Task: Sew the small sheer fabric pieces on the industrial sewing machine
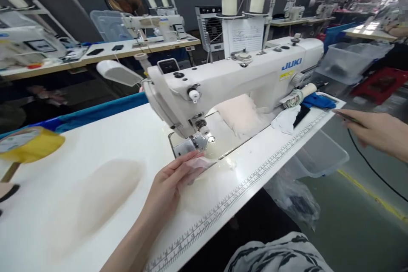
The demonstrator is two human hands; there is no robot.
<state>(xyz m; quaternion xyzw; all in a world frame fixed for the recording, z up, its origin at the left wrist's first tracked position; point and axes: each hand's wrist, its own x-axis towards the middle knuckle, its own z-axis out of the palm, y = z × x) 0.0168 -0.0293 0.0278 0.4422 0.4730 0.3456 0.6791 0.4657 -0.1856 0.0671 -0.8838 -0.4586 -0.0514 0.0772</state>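
Note:
My left hand is closed on a thin, pale pink piece of fabric, just in front of the needle area of a white sewing machine. Thumb and fingers pinch the fabric's edge, and part of the cloth is covered by them. Beyond the right end of the table, my right hand is closed around a slim dark tool; its kind is not clear. More pale pink fabric lies bunched under the machine's arm.
A printed ruler runs along the front edge of the white table. Yellow tape stands at the left. Blue cloth and a coiled cord lie by the machine's right end. A clear bin sits below.

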